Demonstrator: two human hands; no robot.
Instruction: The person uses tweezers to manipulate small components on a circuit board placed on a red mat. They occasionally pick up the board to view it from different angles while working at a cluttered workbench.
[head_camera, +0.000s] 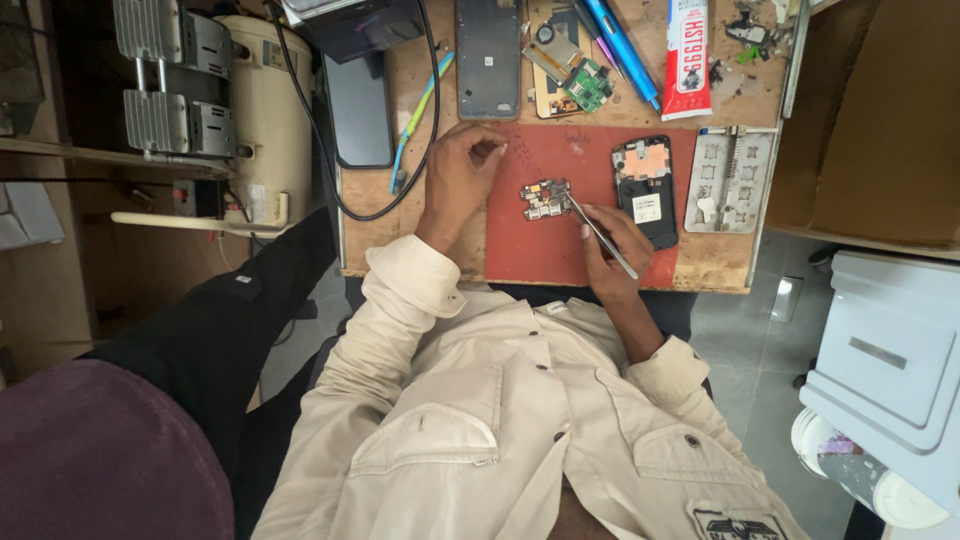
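A small phone circuit board (545, 199) lies flat on the red work mat (560, 250), near the mat's middle and a little toward its far edge. It is irregular in outline, dark, crowded with silvery shields and tiny parts. Slim metal tweezers (600, 232) slant from the near right up to the far left, their fine tips touching the board's right edge. Just right of them an opened black phone (646, 190) lies back-side up on the mat's right part, its copper-coloured inner plate and white label showing.
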